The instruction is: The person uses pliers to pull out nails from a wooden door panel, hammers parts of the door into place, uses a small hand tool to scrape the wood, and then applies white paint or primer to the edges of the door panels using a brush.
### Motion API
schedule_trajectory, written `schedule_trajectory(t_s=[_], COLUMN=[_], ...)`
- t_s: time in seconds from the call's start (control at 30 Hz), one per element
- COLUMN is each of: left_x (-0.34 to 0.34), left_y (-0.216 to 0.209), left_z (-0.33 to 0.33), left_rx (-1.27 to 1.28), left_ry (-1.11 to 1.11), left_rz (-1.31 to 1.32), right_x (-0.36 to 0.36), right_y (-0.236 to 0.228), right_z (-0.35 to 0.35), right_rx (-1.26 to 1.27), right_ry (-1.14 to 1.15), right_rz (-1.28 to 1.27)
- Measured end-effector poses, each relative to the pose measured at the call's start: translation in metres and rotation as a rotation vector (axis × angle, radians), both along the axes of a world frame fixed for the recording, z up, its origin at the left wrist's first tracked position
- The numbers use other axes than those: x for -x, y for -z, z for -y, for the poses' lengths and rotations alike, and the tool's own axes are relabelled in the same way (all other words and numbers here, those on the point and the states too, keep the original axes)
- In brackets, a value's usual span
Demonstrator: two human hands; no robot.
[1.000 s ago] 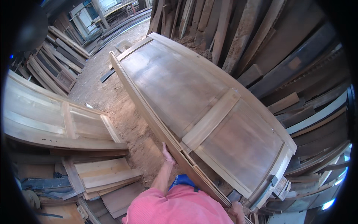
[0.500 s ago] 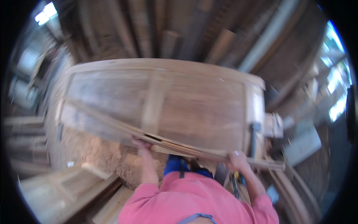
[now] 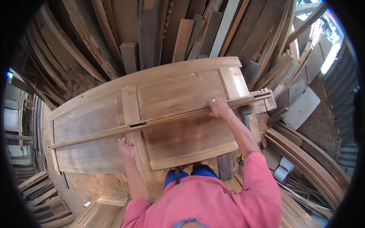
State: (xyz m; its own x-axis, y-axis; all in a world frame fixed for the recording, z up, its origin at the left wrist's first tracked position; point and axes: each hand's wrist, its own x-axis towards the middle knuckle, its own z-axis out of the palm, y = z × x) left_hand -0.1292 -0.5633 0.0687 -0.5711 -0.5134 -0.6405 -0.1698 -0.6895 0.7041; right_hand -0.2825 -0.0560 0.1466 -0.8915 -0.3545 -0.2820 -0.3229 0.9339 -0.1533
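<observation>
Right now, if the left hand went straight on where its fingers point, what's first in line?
Likely the slotted wooden rail, just past the left hand, crossing over the panelled wooden door; its height is unclear, so the hand might pass beneath.

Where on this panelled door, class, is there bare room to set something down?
The right panel is bare between the wooden strip, middle rail and right forearm; the left panel, between strip, middle rail and far rail. Crowded: along the strip, with the right grip on it and the open left grip near; past the far rail, planks stand packed.
</observation>
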Motion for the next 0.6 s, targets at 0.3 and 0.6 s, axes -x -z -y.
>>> schedule_trajectory(t_s=[0.3,0.6], left_x=[-0.032,-0.008], left_y=[-0.092,-0.302], left_z=[-0.129,-0.284], left_rx=[0.036,-0.852], left_ry=[0.966,1.616], left_rz=[-0.522,-1.759], right_x=[0.043,-0.034], right_y=[0.051,0.005], right_z=[0.009,0.042], right_rx=[-0.061,0.213], right_ry=[0.062,0.319], right_rz=[0.096,-0.450])
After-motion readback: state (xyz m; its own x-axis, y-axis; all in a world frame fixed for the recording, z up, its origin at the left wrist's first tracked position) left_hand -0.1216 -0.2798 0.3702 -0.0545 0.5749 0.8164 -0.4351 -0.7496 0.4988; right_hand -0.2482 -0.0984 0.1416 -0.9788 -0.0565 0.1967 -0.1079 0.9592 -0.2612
